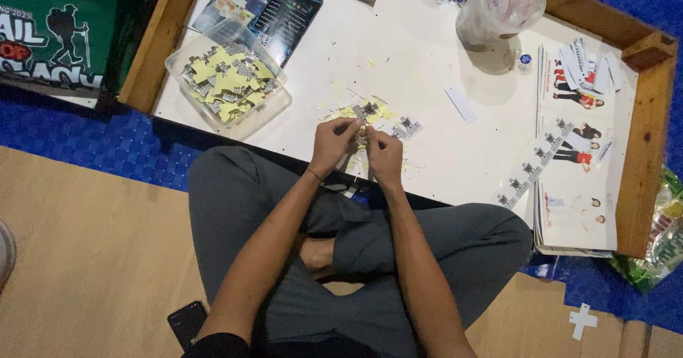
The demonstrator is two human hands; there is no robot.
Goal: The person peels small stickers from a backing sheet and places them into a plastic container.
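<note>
My left hand (333,142) and my right hand (385,155) meet over the near edge of a low white tray table (427,66) with a wooden rim. Both pinch a small paper sticker (361,135) between the fingertips. Just beyond the fingers lies a loose pile of yellow-backed stickers with black printed squares (380,115). A clear plastic tub (226,73) at the left holds several more of the same yellow and black pieces.
A strip of printed labels (532,166) lies across stacked printed sheets (575,187) at the right. A clear plastic cup (501,8) stands at the back. Dark booklets (274,6) lie behind the tub. A black phone (186,322) rests on the floor by my knee.
</note>
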